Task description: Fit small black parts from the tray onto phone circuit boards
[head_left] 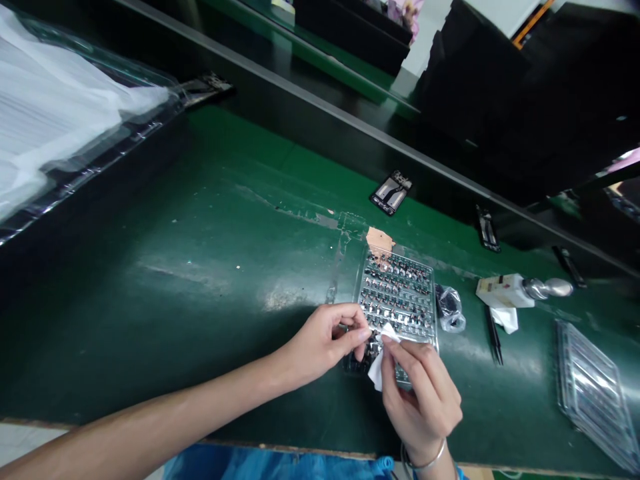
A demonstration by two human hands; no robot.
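My left hand (333, 340) is pinched, thumb against forefinger, at the lower left of a clear plastic tray (361, 283). Whatever sits between those fingertips is too small to make out. Close beside it, my right hand (423, 390) grips a white wipe (376, 375) between thumb and fingers, its corners sticking out above and below. Both hands are over the near part of the tray and hide some of it. Rows of small dark electronic parts (395, 290) fill the tray's slots.
Right of the tray are a small bagged dark item (450, 308), a white bottle (505, 291), black tweezers (494, 339) and stacked clear trays (593, 387). Phone frames (393, 193) lie along the back ledge. A large tray with white sheeting (65, 107) occupies the left.
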